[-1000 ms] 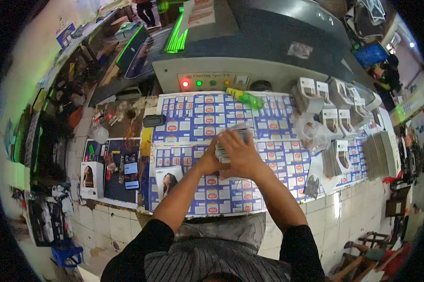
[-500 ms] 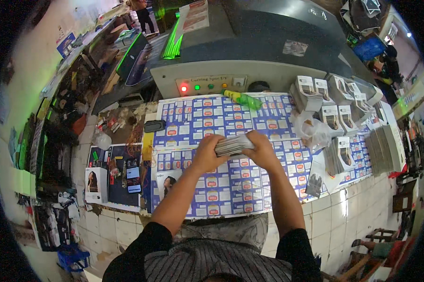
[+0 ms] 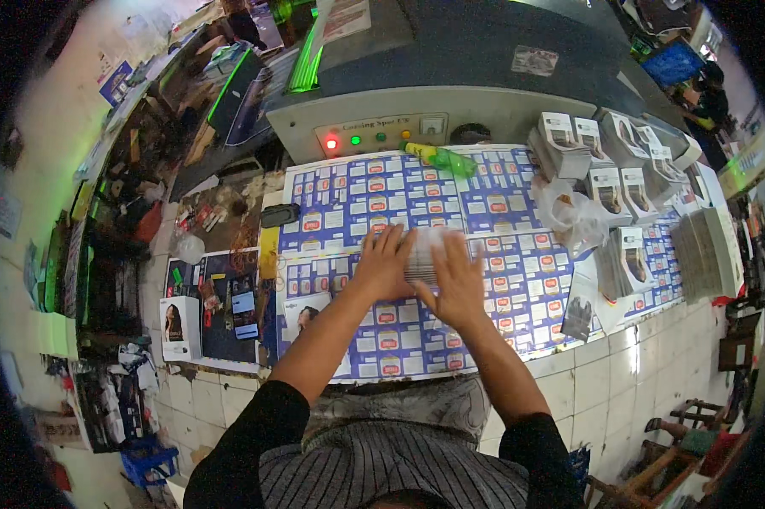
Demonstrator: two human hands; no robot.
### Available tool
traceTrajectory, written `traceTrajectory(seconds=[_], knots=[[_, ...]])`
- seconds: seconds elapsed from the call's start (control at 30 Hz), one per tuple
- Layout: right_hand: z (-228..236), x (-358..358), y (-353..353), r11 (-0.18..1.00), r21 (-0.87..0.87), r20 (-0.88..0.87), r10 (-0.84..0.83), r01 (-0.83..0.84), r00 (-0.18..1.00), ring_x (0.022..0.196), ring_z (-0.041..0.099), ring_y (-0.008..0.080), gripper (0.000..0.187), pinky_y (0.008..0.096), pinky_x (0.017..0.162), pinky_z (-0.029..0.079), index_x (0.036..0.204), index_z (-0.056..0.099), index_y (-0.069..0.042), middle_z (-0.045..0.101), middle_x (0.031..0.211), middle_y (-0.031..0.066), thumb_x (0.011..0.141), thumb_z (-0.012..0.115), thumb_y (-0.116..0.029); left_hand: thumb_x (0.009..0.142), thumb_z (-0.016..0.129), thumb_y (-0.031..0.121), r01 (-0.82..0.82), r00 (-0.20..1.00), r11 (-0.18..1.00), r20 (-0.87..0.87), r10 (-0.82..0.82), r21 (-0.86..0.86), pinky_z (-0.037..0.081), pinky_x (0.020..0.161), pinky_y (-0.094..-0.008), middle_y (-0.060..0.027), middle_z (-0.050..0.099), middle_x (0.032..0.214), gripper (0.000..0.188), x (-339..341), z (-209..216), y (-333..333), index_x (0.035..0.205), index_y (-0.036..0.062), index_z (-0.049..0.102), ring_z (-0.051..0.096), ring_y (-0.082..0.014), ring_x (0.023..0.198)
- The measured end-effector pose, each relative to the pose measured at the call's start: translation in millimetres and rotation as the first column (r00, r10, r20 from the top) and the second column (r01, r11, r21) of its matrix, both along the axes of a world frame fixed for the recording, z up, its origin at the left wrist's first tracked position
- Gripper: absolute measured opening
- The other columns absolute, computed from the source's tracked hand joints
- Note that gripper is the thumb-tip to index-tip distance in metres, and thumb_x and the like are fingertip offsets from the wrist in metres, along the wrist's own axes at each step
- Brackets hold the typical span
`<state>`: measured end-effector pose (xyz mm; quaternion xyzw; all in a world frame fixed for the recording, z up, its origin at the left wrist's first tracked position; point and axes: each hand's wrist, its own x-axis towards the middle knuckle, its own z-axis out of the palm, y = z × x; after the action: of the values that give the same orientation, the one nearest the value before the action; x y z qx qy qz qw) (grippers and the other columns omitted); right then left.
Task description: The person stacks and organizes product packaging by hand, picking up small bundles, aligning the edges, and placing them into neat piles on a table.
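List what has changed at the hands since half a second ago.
The left hand has straightened its curled fingers along the paper stack's left side. The right hand has opened from its grip, fingers spread and blurred, on the right. The green bottle and plastic bag stayed put.

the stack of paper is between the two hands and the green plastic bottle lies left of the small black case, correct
No: the green plastic bottle lies right of the small black case, as the head view shows. The stack of paper is between the left hand and the right hand.
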<state>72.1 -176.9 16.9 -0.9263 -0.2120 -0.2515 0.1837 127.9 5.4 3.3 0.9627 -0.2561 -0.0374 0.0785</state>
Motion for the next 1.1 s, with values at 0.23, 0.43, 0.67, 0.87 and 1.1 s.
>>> traceTrajectory(seconds=[0.23,0.43,0.67,0.87,1.1], knots=[[20.5,-2.6,4.1,0.995,0.090,-0.008,0.036,-0.035,0.999,0.143,0.028,0.0314,0.081,0.0636,0.112,0.011,0.144,0.038,-0.006,0.034,0.152,0.0156,0.085,0.059,-0.056,0.064,0.074,0.064,-0.033,0.999,0.997,-0.031,0.035,0.070,0.010,0.116,-0.0566,-0.0202,0.025,0.154,0.116,-0.5,3.0,5.5,0.152,0.0083,0.022,0.020,-0.0353,0.144],[3.7,-4.5,0.7,0.990,-0.115,-0.259,0.044,-0.076,0.965,0.141,0.032,0.0278,0.067,0.0638,0.113,0.010,0.136,0.048,-0.008,0.042,0.148,0.0118,0.083,0.065,-0.046,0.064,0.079,0.047,-0.043,0.999,0.998,0.013,0.043,0.047,0.011,0.116,-0.0550,-0.0192,0.032,0.149,0.109,5.9,-3.0,-3.2,0.150,0.0091,0.024,0.026,-0.0341,0.141],[-47.1,-5.7,-57.5,0.794,0.521,-0.431,-0.072,0.313,0.899,0.116,0.056,0.0345,0.059,0.0422,0.097,0.046,0.133,0.047,0.001,0.057,0.125,0.0213,0.081,0.070,-0.015,0.070,0.079,0.031,-0.126,0.982,0.991,-0.146,0.120,-0.038,0.034,0.103,-0.0519,-0.0174,0.049,0.134,0.078,8.9,4.3,-10.0,0.135,0.0050,0.043,0.045,-0.0323,0.126],[-70.6,0.4,-26.0,0.494,0.849,-0.386,0.340,0.186,0.858,0.121,0.052,0.0273,0.091,0.0379,0.102,0.042,0.142,0.036,0.002,0.054,0.130,0.0188,0.066,0.084,-0.017,0.076,0.081,0.022,-0.385,0.883,0.656,-0.467,0.057,-0.649,0.047,0.094,-0.0404,-0.0128,0.057,0.123,0.066,-12.1,8.9,8.0,0.130,0.0035,0.046,0.057,-0.0269,0.113],[-46.8,15.3,-6.8,0.540,0.825,-0.507,0.580,0.165,0.637,0.137,0.036,0.0285,0.090,0.0367,0.110,0.031,0.148,0.027,-0.004,0.042,0.144,0.0179,0.073,0.077,-0.006,0.074,0.084,0.019,-0.451,0.817,0.470,-0.563,-0.126,-0.759,0.040,0.106,-0.0353,-0.0124,0.045,0.139,0.100,-34.5,-19.6,33.0,0.149,0.0088,0.019,0.047,-0.0237,0.127]])
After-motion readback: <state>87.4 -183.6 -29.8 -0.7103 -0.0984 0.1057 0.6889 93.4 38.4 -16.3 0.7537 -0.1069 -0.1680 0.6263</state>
